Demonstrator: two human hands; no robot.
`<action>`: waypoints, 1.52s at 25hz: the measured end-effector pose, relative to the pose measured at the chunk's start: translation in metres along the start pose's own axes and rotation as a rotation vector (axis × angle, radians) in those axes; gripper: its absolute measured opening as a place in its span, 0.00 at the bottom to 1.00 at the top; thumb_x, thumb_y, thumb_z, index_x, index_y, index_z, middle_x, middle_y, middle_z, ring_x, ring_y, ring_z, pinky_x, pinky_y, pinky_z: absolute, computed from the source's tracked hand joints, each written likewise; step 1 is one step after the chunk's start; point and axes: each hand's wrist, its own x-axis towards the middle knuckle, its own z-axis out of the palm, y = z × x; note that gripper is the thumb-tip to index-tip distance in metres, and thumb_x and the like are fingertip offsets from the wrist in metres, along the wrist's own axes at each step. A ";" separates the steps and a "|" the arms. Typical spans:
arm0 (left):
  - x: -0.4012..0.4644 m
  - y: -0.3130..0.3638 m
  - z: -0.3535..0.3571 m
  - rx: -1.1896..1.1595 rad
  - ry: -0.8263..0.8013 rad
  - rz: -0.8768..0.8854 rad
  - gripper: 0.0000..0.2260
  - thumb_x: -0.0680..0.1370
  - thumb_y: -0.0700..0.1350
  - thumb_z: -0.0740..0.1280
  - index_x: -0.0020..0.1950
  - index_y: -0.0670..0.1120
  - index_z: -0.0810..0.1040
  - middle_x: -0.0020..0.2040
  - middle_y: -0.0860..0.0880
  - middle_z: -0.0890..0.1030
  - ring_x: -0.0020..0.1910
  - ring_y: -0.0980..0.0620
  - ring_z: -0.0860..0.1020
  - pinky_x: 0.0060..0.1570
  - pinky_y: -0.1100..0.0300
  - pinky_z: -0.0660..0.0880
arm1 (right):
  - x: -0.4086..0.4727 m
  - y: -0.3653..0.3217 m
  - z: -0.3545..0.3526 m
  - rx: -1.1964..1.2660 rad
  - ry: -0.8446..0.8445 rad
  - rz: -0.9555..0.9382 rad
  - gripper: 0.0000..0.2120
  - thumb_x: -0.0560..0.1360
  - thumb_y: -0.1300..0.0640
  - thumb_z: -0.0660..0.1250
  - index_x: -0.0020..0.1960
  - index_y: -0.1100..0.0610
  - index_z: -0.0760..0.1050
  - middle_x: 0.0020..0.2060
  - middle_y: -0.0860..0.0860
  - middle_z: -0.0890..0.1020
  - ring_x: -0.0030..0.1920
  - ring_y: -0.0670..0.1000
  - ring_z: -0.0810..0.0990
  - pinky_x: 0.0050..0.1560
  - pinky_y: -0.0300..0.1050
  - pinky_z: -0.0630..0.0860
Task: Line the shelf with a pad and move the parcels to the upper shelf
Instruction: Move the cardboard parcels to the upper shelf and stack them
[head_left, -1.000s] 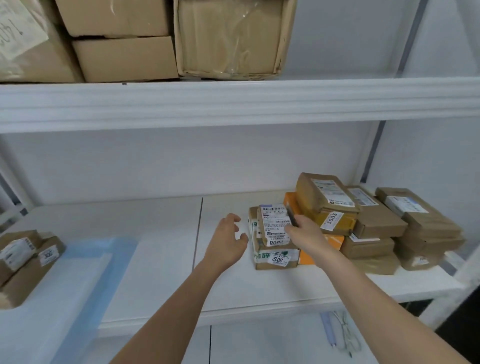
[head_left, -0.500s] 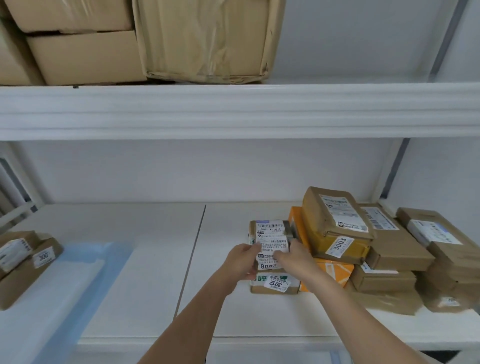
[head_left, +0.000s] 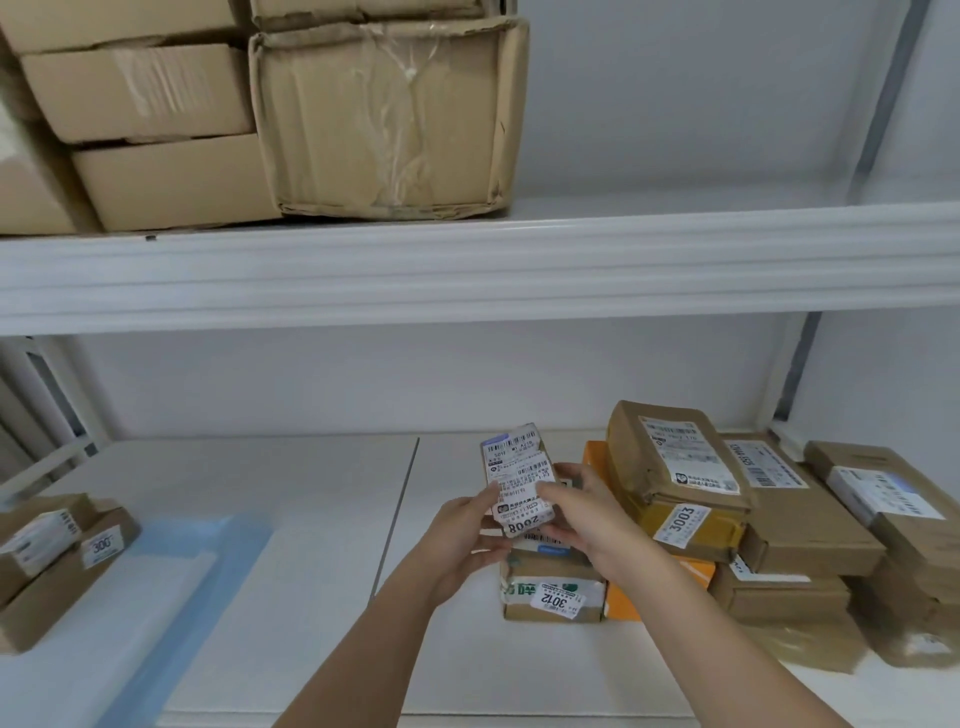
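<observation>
Both hands, left hand (head_left: 462, 540) and right hand (head_left: 587, 519), gripping small white-labelled cardboard parcel (head_left: 517, 480) above lower shelf's (head_left: 311, 519) right-side stack; next: raise onto upper shelf's (head_left: 675, 208) bare right end.

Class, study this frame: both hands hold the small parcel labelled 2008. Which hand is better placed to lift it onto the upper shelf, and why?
Probably the right hand: it wraps the parcel labelled 2008 and sits below the upper shelf's free stretch. The left hand sits nearer the cardboard boxes.

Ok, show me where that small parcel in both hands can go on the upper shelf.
Upper shelf: bare to the right of the big taped carton, out to the right upright. Its left side is packed with stacked cartons. Both hands hold the small parcel below that gap.
</observation>
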 end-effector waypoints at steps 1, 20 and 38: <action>0.000 0.002 -0.001 -0.005 -0.013 -0.012 0.15 0.81 0.53 0.63 0.57 0.44 0.81 0.46 0.46 0.85 0.43 0.49 0.81 0.43 0.59 0.79 | 0.000 0.000 0.000 0.019 0.002 -0.013 0.17 0.77 0.62 0.67 0.63 0.53 0.67 0.50 0.54 0.83 0.48 0.51 0.84 0.40 0.42 0.81; 0.006 -0.079 -0.103 0.098 0.424 -0.262 0.13 0.80 0.41 0.66 0.58 0.32 0.75 0.49 0.36 0.82 0.38 0.45 0.79 0.27 0.59 0.79 | 0.006 0.053 0.004 -1.135 -0.033 -0.075 0.26 0.76 0.44 0.63 0.73 0.43 0.64 0.77 0.57 0.51 0.76 0.63 0.45 0.74 0.56 0.51; 0.002 -0.053 -0.021 0.255 0.161 -0.136 0.10 0.81 0.51 0.62 0.49 0.46 0.76 0.55 0.46 0.79 0.50 0.48 0.76 0.52 0.57 0.70 | -0.008 0.074 -0.003 -0.273 0.093 0.074 0.25 0.75 0.63 0.69 0.65 0.56 0.60 0.59 0.52 0.75 0.54 0.51 0.76 0.38 0.35 0.73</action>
